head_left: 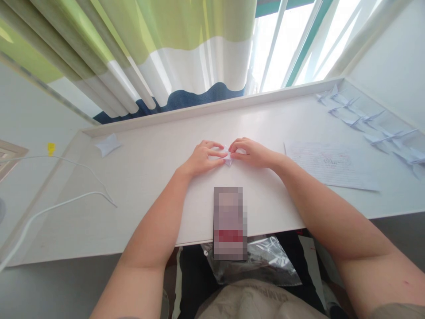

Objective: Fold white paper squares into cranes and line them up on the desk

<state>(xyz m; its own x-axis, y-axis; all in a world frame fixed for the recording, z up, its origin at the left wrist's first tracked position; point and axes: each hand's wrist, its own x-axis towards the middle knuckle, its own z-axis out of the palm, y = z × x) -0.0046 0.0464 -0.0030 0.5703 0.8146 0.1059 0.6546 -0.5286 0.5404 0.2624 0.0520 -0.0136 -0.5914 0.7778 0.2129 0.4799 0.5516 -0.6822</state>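
A small piece of folded white paper (228, 162) lies on the white desk (159, 177), between my two hands. My left hand (208, 157) comes at it from the left, with thumb and fingers closed on its edge. From the right, my right hand (247, 151) pinches the other side with bent fingers. The fingers cover much of the paper, so its full shape is hidden. Below the hands, a phone (229, 252) lies at the desk's front edge, its screen blurred out.
Written sheets of paper (318, 161) lie to the right. Several folded paper pieces (361, 116) line the right side, and one folded paper (109, 144) sits at the far left. A white cable (66, 200) crosses the left side. A clear plastic bag (272, 261) rests on my lap.
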